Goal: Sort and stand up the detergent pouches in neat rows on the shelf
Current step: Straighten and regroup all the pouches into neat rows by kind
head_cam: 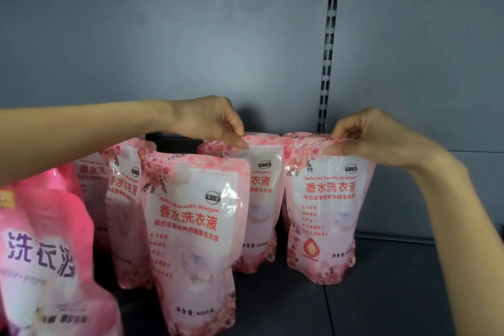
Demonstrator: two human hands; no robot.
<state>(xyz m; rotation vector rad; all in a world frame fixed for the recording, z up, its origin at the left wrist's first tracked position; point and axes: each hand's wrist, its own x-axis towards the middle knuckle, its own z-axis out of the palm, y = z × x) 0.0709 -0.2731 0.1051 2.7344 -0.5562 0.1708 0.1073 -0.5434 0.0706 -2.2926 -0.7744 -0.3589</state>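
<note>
Several pink floral detergent pouches stand upright on the dark shelf [395,294]. My left hand [215,120] pinches the top edge of the middle back pouch [259,199]. My right hand [373,136] pinches the top edge of the right pouch [324,213], which stands on the shelf. A front pouch [191,240] stands free, partly covering the middle back one. Two more pouches [120,199] stand to the left under my left forearm. More pouch tops peek out behind the held ones.
A larger, deeper pink pouch [43,267] fills the lower left corner, close to the camera. The grey back panel [191,35] has a slotted upright [328,49]. Bare shelf lies to the right of the right pouch.
</note>
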